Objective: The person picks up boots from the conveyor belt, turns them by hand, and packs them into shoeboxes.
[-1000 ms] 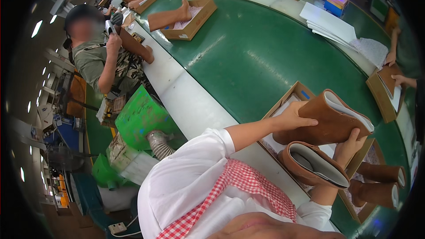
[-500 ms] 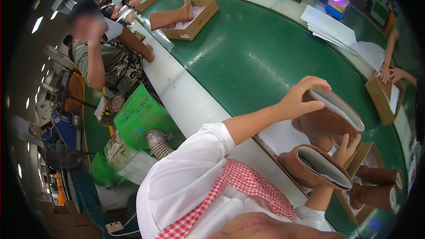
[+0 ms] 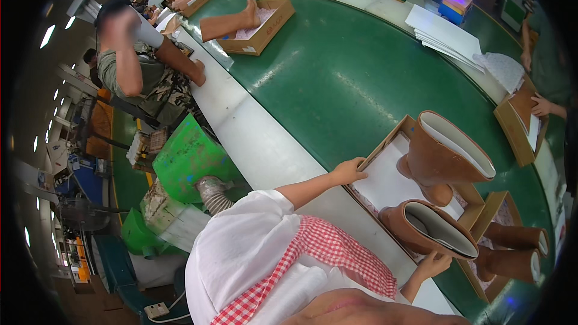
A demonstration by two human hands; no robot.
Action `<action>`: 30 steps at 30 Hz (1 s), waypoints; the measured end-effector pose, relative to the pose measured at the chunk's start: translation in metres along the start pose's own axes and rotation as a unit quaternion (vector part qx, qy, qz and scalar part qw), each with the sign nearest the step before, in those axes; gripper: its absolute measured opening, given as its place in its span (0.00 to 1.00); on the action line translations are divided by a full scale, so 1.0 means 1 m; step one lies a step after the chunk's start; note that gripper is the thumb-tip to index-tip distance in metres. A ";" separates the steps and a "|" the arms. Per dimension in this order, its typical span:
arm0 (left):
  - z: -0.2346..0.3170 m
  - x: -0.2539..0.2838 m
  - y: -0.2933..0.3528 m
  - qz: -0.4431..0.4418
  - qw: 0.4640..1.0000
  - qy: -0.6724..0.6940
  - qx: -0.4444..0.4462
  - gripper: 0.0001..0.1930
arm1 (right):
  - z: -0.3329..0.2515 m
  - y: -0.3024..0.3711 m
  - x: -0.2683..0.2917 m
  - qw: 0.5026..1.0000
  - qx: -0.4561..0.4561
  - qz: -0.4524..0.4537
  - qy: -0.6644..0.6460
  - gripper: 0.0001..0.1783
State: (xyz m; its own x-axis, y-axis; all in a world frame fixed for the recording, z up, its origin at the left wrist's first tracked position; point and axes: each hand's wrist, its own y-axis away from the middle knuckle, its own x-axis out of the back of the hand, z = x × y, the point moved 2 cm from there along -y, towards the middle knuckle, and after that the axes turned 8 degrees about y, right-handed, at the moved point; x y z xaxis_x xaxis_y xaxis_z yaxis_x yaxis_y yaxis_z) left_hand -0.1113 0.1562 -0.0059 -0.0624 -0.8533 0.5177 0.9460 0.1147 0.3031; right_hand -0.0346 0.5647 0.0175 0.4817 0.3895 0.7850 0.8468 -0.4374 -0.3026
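Two tall brown boots stand in an open cardboard box [image 3: 380, 149] in front of me, on white paper. The far boot [image 3: 442, 150] and the near boot [image 3: 402, 225] both turn their pale-lined openings up to the right. My left hand [image 3: 349, 172] grips the box at its left corner, fingers over the edge. My right hand [image 3: 432, 265] is closed beside the near boot's rim, by the near end of the box. The boot partly hides what those fingers hold.
Another box [image 3: 500, 204] with brown boots sits close on the right. Farther along the green table [image 3: 319, 84] lies a boot across a box [image 3: 271, 33]. White sheets [image 3: 445, 39] lie at the far edge. A co-worker sits at left beyond a green machine [image 3: 192, 156]; another person's hand [image 3: 542, 106] touches a box at right.
My left hand has let go of the far boot and moved left to the box corner. My right hand has come from between the boots to the near boot's near side.
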 end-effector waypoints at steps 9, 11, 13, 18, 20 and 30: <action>-0.007 -0.016 0.003 -0.009 0.998 -0.051 0.037 0.28 | 0.030 0.017 0.001 0.993 -0.035 0.075 0.082 0.16; -0.013 -0.021 0.001 0.021 0.999 -0.041 0.014 0.28 | 0.040 0.014 -0.006 0.988 -0.118 0.060 -0.074 0.17; 0.003 -0.018 0.002 -0.009 0.998 0.002 0.055 0.27 | 0.050 0.006 -0.012 0.979 -0.170 0.069 -0.091 0.19; 0.020 -0.023 -0.017 -0.009 0.999 0.001 0.052 0.27 | 0.044 -0.036 -0.023 0.984 -0.128 0.075 -0.100 0.19; 0.030 -0.029 -0.028 0.002 0.998 0.001 0.058 0.27 | 0.047 -0.055 -0.031 0.986 -0.115 0.076 -0.099 0.19; 0.055 -0.033 -0.056 -0.114 0.968 0.207 0.083 0.35 | 0.089 -0.139 -0.056 0.994 -0.079 0.074 -0.027 0.18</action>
State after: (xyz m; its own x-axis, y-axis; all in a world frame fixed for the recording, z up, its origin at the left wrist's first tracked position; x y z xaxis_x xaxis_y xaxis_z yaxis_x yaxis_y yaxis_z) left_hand -0.1798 0.2057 0.0041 -0.0979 -0.9930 0.0666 0.8562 -0.0499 0.5142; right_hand -0.1597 0.6757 -0.0324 0.6137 0.3528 0.7064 0.7220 -0.6128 -0.3212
